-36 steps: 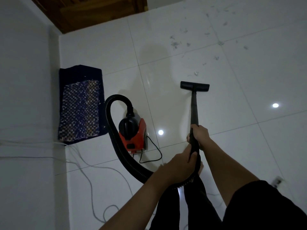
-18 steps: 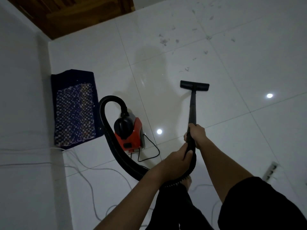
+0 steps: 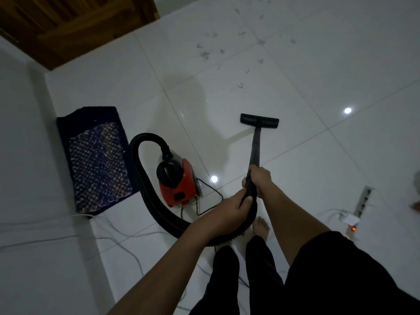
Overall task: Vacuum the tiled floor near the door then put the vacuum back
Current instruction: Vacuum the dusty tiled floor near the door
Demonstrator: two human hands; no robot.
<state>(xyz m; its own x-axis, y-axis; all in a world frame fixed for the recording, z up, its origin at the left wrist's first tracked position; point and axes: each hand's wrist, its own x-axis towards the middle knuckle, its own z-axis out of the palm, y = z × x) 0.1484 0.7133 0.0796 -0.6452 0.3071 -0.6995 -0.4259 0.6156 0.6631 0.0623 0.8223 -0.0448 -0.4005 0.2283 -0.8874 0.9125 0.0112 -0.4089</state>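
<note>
Plainly a room in a home: glossy white floor tiles (image 3: pixel 318 87) reaching a wooden door (image 3: pixel 68 26), a woven mat (image 3: pixel 97 160) along the floor's left edge by the wall (image 3: pixel 22 155), a small red vacuum (image 3: pixel 179 180), power strip (image 3: pixel 363 201), bare foot (image 3: pixel 261 228).

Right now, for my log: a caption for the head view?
Person's left hand and right hand grip the vacuum wand, nozzle on white tiles short of scattered debris.
</note>
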